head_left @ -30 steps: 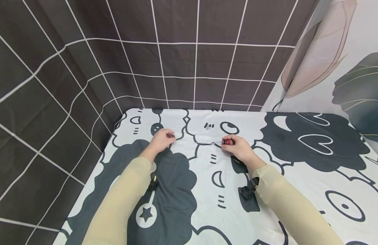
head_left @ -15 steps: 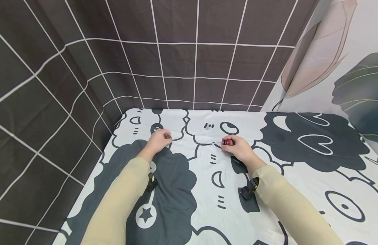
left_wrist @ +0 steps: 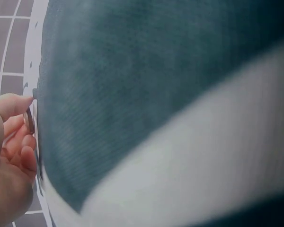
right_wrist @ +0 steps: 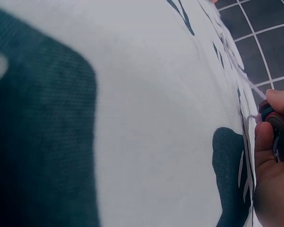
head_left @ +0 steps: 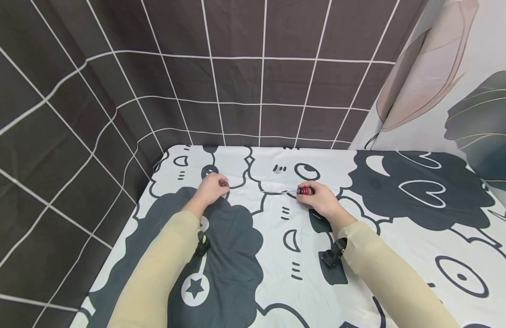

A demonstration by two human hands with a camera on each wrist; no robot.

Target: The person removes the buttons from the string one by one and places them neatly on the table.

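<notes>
My right hand (head_left: 323, 200) grips a small stack of red and black rings or beads (head_left: 304, 191), low over the patterned bedsheet. In the right wrist view, thumb and fingers close round the dark and red rounded pieces (right_wrist: 278, 124). A thin pale cord (head_left: 283, 192) runs from them leftward, across the sheet. Left of the cord, my left hand (head_left: 211, 189) pinches a small brownish disc-like piece (left_wrist: 29, 120) between thumb and fingers, seen edge-on in the left wrist view. What exactly this piece is cannot be told. A gap separates the two hands.
The white bedsheet (head_left: 277, 246) bears dark cloud and face prints. Behind and to the left hangs a dark cloth (head_left: 236, 82) with a white grid. A leaf-patterned curtain (head_left: 425, 77) hangs at the right, with a thin black cord (head_left: 371, 140) by its foot.
The left hand has shifted a little to the left, away from the right hand, mostly in the first half second. My right hand and the ringed stack have stayed in place.
</notes>
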